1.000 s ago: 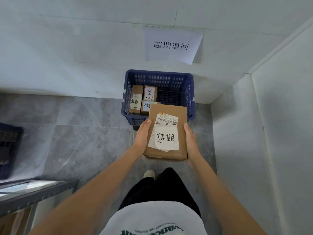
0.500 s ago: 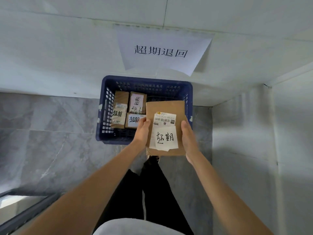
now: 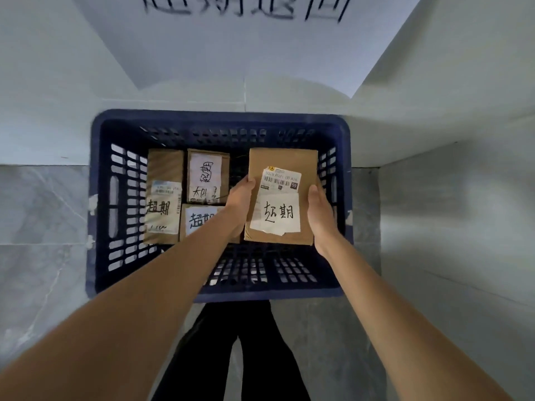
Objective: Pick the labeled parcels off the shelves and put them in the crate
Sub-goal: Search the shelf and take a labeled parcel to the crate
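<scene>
A dark blue slatted crate (image 3: 101,215) stands on the floor against the wall. I hold a brown cardboard parcel (image 3: 285,160) with a barcode sticker and a handwritten white label inside the crate's right half. My left hand (image 3: 241,198) grips its left edge and my right hand (image 3: 320,211) grips its right edge. Three labeled brown parcels lie in the left half: a tall one (image 3: 163,198), one behind (image 3: 207,175), and one in front (image 3: 199,219) partly hidden by my left forearm.
A white paper sign (image 3: 240,39) with black characters hangs on the wall above the crate. A side wall (image 3: 457,227) closes in on the right. Grey marble floor (image 3: 40,227) lies to the left. My dark trousers (image 3: 231,351) show below the crate.
I have stepped up to the crate and leaned over it. The parcel in both hands has moved forward and down, from in front of the crate to inside its right half.
</scene>
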Demonstrator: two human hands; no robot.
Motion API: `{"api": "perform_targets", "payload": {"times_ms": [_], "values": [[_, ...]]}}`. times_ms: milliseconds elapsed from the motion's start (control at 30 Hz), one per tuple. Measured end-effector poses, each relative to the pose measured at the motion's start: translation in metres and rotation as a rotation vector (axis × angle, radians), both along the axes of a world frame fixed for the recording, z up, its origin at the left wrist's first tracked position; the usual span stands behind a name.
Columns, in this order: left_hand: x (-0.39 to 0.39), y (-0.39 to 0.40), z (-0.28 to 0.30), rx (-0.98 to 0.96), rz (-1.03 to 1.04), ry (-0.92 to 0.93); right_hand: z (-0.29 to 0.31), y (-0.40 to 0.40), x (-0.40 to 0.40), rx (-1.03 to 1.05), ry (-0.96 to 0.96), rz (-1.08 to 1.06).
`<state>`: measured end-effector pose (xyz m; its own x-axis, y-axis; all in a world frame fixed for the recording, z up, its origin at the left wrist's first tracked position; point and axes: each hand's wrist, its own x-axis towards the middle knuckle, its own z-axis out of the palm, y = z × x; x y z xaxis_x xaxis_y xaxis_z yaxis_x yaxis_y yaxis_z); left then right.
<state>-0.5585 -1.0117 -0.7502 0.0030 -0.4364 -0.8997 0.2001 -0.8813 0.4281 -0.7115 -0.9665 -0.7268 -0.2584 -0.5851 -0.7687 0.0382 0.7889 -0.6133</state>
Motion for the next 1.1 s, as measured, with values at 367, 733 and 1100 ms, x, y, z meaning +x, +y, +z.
{"api": "perform_targets", "payload": {"times_ms": [367, 733, 1100], "values": [[0.028, -0.030, -0.076, -0.036, -0.075, -0.051, -0.082, -0.044, 0.021, 0.018, -0.080, 0.012], [0.021, -0.038, -0.097, -0.004, -0.153, -0.078, -0.094, -0.042, 0.011, 0.094, -0.068, -0.004], [0.021, -0.035, -0.110, 0.009, -0.125, -0.146, -0.096, -0.045, 0.012, 0.119, -0.052, 0.002]]}}
